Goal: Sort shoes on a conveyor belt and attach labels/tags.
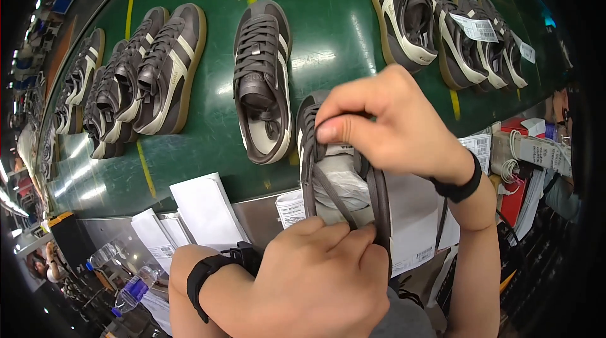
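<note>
A dark grey sneaker with white stripes (308, 148) stands close in front of me, its heel toward me. White crumpled paper (342, 185) fills its opening. My right hand (388, 120) is closed over the laced part, thumb and forefinger pinching a dark strip; whether that is tongue or lace I cannot tell. Down by the heel, my left hand (322, 275) is closed with its fingertips at the opening. A dark lace (334, 198) runs slantwise across the opening to those fingers. My left hand hides the heel. Just beyond lies a matching sneaker (260, 79), toe away from me.
More such sneakers stand on the green table (322, 35), in a left group (167, 66) and a right group (404, 16), some with paper labels (473, 27). White folded papers (208, 208) line the near edge. Plastic bottles (134, 290) are at lower left, a cable (508, 167) at right.
</note>
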Tool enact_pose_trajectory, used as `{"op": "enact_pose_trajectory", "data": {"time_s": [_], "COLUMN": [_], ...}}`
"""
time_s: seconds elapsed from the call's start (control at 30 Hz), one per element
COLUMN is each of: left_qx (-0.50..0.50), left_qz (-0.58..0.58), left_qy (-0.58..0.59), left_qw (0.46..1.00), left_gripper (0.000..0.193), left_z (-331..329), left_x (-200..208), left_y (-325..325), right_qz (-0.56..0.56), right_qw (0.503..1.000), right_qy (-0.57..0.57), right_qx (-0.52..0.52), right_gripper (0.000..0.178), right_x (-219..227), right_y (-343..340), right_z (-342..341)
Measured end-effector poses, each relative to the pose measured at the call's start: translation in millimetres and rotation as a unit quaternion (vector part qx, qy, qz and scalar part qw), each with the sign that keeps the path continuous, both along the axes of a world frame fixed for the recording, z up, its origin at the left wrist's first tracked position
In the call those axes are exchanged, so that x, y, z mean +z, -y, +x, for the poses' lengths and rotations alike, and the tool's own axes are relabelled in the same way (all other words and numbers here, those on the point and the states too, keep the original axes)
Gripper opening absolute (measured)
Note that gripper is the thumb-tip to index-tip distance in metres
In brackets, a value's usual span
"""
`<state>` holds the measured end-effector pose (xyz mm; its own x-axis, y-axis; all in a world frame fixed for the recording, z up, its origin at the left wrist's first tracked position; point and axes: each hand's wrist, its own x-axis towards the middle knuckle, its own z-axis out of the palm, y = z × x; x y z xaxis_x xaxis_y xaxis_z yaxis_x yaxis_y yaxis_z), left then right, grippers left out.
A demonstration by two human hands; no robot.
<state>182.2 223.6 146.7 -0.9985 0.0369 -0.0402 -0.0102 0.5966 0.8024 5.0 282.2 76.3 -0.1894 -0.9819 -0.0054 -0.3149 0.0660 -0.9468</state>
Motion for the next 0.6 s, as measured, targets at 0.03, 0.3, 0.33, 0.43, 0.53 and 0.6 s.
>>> {"op": "enact_pose_trajectory", "data": {"time_s": [0.03, 0.3, 0.33, 0.43, 0.53, 0.6], "left_qx": [0.022, 0.16, 0.135, 0.204, 0.174, 0.146], "left_qz": [0.009, 0.028, -0.049, -0.262, -0.284, -0.277], "left_qy": [-0.048, -0.349, -0.386, -0.15, -0.117, -0.141], "left_qw": [0.999, 0.923, 0.911, 0.931, 0.936, 0.939], "left_gripper": [0.023, 0.052, 0.067, 0.055, 0.036, 0.029], "left_z": [2, 26, 40, 38, 30, 22], "left_x": [-4, -60, -67, -116, -141, -136], "left_y": [0, 5, 27, 56, 74, 74], "right_qz": [0.036, -0.307, -0.318, -0.208, -0.169, -0.161], "right_qw": [0.997, 0.879, 0.844, 0.845, 0.921, 0.927], "right_qy": [0.063, -0.365, -0.433, -0.474, -0.336, -0.336], "right_qx": [-0.002, 0.011, -0.005, -0.138, -0.106, -0.05], "right_gripper": [0.005, 0.022, 0.021, 0.014, 0.017, 0.03], "right_x": [-5, 10, 14, 3, -15, -36], "right_y": [4, 0, 1, 18, 42, 49], "right_z": [-2, -36, -53, -64, -33, -1]}}
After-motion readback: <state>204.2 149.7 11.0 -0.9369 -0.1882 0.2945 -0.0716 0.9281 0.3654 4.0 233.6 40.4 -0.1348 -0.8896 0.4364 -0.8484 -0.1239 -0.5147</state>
